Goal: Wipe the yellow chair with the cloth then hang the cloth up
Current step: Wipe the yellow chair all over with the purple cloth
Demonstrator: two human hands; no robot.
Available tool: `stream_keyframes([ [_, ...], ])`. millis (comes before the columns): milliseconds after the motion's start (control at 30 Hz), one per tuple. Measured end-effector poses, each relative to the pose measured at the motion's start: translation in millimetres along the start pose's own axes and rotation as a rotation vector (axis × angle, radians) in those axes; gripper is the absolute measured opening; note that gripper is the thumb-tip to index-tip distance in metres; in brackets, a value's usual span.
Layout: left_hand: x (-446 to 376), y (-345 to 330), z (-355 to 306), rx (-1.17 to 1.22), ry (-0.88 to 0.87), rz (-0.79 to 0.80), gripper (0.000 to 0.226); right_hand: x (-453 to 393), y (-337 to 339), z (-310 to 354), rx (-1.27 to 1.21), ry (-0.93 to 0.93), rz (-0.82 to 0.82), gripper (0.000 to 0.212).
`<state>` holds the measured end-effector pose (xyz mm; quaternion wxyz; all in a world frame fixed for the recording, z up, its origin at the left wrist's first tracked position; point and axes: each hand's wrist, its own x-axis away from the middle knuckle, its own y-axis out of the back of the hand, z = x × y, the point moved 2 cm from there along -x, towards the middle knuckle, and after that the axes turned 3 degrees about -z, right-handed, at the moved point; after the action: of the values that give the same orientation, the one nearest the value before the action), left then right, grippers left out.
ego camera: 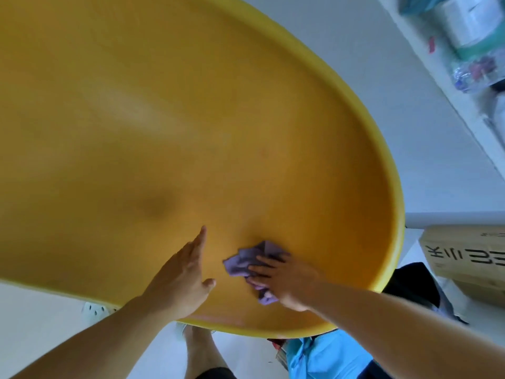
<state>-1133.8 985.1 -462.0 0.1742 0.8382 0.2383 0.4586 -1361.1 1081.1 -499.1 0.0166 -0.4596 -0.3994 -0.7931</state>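
The yellow chair fills most of the view, its smooth seat shell seen from close above with a raised rim at the right. A crumpled purple cloth lies on the seat near the front edge. My right hand presses flat on the cloth, fingers straight and spread over it. My left hand rests flat on the bare seat just left of the cloth, fingers straight, thumb out.
A cardboard box stands on the floor at the right. White shelves with wrapped items are at the top right. A dark item lies below the chair's right edge, and my leg shows underneath.
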Motion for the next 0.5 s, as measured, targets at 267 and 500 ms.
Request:
stream_keyframes([
  [267,-11.8,9.5,-20.5,0.047,-0.046,-0.014,0.103,69.6,143.4,-204.4,0.551,-0.65,-0.406,0.059],
  [500,-12.3,-16.4,-11.3,-0.024,-0.03,0.032,0.099,-21.5,5.8,-64.3,-0.21,-0.523,-0.213,0.057],
])
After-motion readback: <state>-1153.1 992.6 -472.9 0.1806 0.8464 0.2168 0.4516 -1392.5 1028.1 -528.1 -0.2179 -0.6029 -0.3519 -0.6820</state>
